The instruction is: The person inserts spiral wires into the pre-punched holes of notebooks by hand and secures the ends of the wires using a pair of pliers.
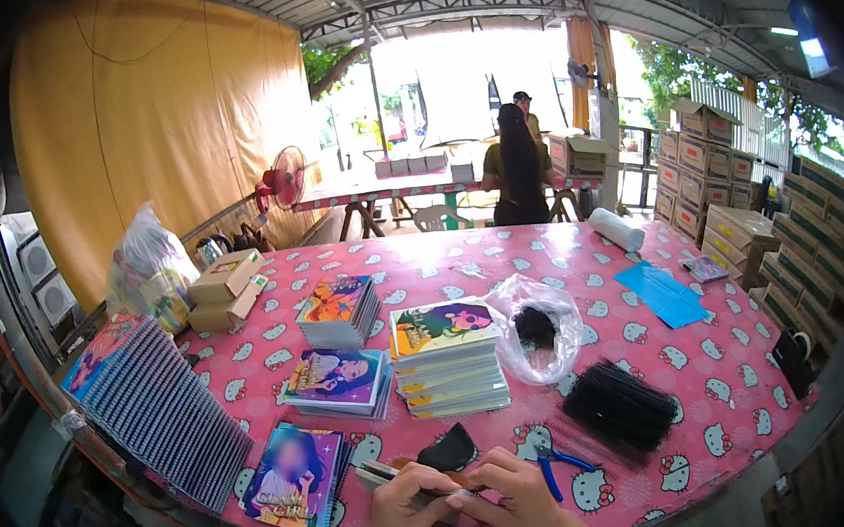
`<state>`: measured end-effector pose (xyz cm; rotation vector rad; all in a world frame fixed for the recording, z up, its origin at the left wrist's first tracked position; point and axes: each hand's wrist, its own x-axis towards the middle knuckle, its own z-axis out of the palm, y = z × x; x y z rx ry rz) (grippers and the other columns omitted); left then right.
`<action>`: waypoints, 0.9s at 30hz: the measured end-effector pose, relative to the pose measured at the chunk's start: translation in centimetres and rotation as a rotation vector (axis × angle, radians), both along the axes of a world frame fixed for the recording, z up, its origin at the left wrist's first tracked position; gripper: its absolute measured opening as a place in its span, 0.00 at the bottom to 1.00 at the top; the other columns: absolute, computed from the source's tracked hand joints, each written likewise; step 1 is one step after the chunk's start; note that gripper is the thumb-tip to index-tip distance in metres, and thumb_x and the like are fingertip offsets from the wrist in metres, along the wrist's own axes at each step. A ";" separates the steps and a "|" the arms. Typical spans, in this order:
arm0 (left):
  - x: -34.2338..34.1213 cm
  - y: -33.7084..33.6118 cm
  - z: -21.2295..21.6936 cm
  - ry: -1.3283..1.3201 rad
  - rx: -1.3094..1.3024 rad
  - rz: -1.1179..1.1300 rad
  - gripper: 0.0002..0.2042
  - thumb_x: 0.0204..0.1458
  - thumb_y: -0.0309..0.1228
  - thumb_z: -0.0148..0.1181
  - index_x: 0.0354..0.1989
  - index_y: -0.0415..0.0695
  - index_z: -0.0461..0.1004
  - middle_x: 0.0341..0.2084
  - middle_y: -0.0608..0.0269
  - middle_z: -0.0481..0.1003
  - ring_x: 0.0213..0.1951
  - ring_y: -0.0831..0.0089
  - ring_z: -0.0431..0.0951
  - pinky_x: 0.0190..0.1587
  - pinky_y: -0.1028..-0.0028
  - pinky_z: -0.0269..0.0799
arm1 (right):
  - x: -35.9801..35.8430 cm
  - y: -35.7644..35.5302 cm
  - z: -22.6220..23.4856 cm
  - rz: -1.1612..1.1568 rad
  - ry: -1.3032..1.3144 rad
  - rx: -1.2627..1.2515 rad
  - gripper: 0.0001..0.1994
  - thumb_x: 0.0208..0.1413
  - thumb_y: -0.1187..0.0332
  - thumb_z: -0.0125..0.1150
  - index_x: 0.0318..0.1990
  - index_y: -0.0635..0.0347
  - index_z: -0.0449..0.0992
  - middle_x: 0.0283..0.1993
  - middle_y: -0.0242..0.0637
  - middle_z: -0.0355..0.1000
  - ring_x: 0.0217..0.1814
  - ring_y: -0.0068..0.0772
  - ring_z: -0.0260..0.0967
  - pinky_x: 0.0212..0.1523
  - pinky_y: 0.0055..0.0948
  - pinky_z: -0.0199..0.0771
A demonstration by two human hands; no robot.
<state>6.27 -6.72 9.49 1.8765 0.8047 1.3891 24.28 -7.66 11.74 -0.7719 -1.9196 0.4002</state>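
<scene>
Near the table's front edge, my left hand (406, 511) is closed on a booklet (376, 470), of which only a pale edge shows past the fingers. My right hand (520, 501) meets it with fingers pinched at the booklet's side; what they hold is hidden. Just beyond lies a dark, pointed flat piece (448, 449). Blue-handled cutters (552, 473) rest right of my right hand, beside a pile of black spiral binding coils (620, 409). Left of my left hand is a small pile of colourful spiral notebooks (295, 478).
Stacks of booklets (448, 366) and notebooks (338, 308) stand mid-table, with a long notebook row (163, 412) at left. A clear plastic bag (544, 365), blue sheet (662, 293) and small boxes (227, 292) lie around. Beyond are a person (520, 172), a red fan (287, 179) and cartons (701, 168).
</scene>
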 end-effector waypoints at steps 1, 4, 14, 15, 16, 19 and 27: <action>-0.1 -0.2 -0.2 0.002 0.010 0.028 0.08 0.45 0.25 0.66 0.32 0.39 0.74 0.29 0.61 0.76 0.34 0.73 0.75 0.37 0.75 0.70 | -0.1 0.0 0.2 -0.005 -0.005 0.019 0.09 0.46 0.71 0.67 0.33 0.63 0.74 0.28 0.37 0.69 0.29 0.35 0.68 0.28 0.29 0.68; -0.4 -0.6 -0.5 0.015 -0.019 0.105 0.10 0.43 0.24 0.67 0.34 0.41 0.74 0.31 0.61 0.75 0.33 0.73 0.76 0.36 0.76 0.71 | -0.9 -0.4 0.6 -0.031 -0.043 0.035 0.08 0.47 0.71 0.64 0.34 0.63 0.73 0.29 0.39 0.68 0.31 0.43 0.67 0.30 0.35 0.69; -6.1 1.5 -1.3 -0.040 0.202 0.604 0.15 0.57 0.34 0.53 0.45 0.35 0.67 0.33 0.58 0.72 0.38 0.67 0.71 0.44 0.65 0.65 | 2.2 -0.1 0.7 -0.206 0.147 0.091 0.30 0.52 0.49 0.60 0.54 0.64 0.63 0.57 0.45 0.63 0.59 0.36 0.61 0.55 0.37 0.60; -9.0 1.7 -0.7 -0.119 0.192 0.819 0.17 0.59 0.36 0.50 0.47 0.33 0.66 0.35 0.59 0.71 0.39 0.70 0.70 0.45 0.68 0.65 | 3.3 0.0 0.6 -0.257 0.267 0.057 0.27 0.53 0.53 0.59 0.53 0.63 0.65 0.56 0.43 0.64 0.57 0.34 0.62 0.54 0.34 0.61; -11.8 2.5 1.3 -0.141 0.276 1.161 0.19 0.62 0.39 0.45 0.49 0.32 0.65 0.37 0.58 0.69 0.39 0.72 0.68 0.47 0.72 0.64 | 4.3 0.3 0.4 -0.307 0.387 0.024 0.23 0.54 0.57 0.59 0.52 0.62 0.66 0.54 0.42 0.66 0.54 0.32 0.63 0.52 0.31 0.62; -17.3 2.7 6.1 -0.413 0.357 0.920 0.15 0.61 0.37 0.46 0.34 0.35 0.69 0.29 0.63 0.67 0.33 0.78 0.63 0.38 0.76 0.61 | 8.4 0.6 -3.3 -0.335 0.409 -0.270 0.15 0.55 0.63 0.58 0.47 0.61 0.70 0.48 0.38 0.69 0.49 0.28 0.65 0.48 0.27 0.64; -18.0 13.1 -2.9 1.072 -0.006 0.613 0.20 0.55 0.48 0.48 0.46 0.45 0.73 0.47 0.55 0.71 0.54 0.60 0.66 0.57 0.48 0.51 | 6.3 0.2 -9.4 -0.329 -0.020 -0.493 0.16 0.44 0.73 0.65 0.43 0.62 0.74 0.41 0.39 0.71 0.46 0.33 0.66 0.45 0.30 0.67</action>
